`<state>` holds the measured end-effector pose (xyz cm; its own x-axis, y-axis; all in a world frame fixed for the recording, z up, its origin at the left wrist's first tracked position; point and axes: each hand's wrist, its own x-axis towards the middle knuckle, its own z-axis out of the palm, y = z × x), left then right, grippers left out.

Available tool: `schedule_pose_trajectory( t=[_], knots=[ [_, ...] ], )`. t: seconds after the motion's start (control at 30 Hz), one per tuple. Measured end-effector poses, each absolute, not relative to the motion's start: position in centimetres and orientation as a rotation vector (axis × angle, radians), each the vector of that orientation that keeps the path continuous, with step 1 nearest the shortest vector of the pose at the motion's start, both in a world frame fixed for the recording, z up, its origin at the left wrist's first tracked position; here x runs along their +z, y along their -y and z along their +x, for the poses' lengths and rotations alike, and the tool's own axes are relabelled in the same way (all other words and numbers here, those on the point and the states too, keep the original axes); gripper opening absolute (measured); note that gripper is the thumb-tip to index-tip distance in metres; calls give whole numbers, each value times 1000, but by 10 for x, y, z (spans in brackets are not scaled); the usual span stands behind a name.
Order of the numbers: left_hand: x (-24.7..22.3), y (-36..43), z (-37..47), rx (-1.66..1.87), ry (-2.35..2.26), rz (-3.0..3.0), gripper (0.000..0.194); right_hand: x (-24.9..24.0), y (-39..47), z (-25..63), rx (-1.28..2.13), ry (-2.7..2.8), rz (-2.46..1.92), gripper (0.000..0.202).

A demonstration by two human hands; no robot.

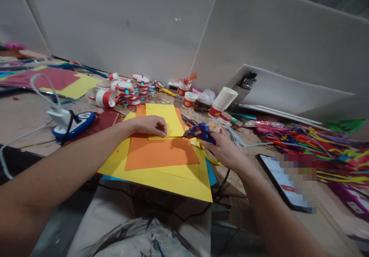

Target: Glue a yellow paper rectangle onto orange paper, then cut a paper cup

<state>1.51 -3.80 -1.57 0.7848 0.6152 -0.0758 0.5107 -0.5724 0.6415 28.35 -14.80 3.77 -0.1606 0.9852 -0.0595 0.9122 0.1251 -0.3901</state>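
My right hand (226,149) grips a dark blue glue gun (203,132). Its nozzle points left, at the right end of a folded edge on a sheet of yellow paper (164,114). A glue stick pokes out of the back of the gun. My left hand (151,126) has curled fingers closed at that same edge, pressing the yellow paper; the exact fingertip contact is partly hidden. Beneath lies an orange sheet (161,157), on top of larger yellow sheets (173,184). A bit of blue paper (211,172) shows under the stack.
Paper cups (189,100), a cup stack (223,101) and cut red-and-white cup pieces (127,91) stand at the back. A blue power strip (75,126) sits left. On the right are a phone (285,184) and colourful pipe cleaners (311,145). A black cable (225,182) hangs near my right wrist.
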Motion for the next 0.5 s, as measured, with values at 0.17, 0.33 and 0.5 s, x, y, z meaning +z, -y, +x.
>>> schedule_pose_trajectory(
  t=[0.17, 0.33, 0.5],
  knots=[
    [-17, 37, 15, 196, -827, 2318, 17, 41, 150, 287, 440, 2188, -1907, 30],
    [-21, 34, 14, 220, -798, 2303, 18, 40, 149, 291, 438, 2162, -1928, 27],
    [-23, 33, 14, 244, -793, 2299, 19, 35, 148, 297, 454, 2150, -1915, 28]
  ],
)
